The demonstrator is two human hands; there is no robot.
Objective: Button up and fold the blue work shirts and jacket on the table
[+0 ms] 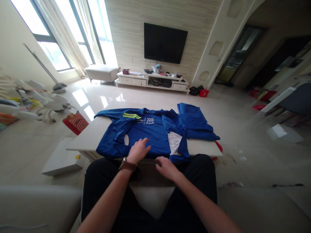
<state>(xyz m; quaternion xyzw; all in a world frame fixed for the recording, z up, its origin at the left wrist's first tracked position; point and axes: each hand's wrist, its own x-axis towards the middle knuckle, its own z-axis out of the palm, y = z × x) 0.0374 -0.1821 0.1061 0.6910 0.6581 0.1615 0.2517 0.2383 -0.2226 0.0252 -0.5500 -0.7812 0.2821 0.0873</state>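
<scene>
A blue jacket [150, 136] with a yellow-green stripe and a white logo lies spread on the white table [85, 136]. Part of its pale lining shows at the right. My left hand [139, 150], with a watch on the wrist, is over the jacket's near edge, fingers apart and nothing in them. Just right of it, at the table's front edge, is my right hand [166, 167]; its fingers are loosely curled and apart, with nothing visible in them. A folded blue garment [195, 123] rests on the table to the right of the jacket.
My knees are against the table's near side. A red patterned bag [76, 123] stands beyond its left end, and a low pale box [63, 157] is on the floor at left. A TV cabinet [153, 82] stands by the far wall.
</scene>
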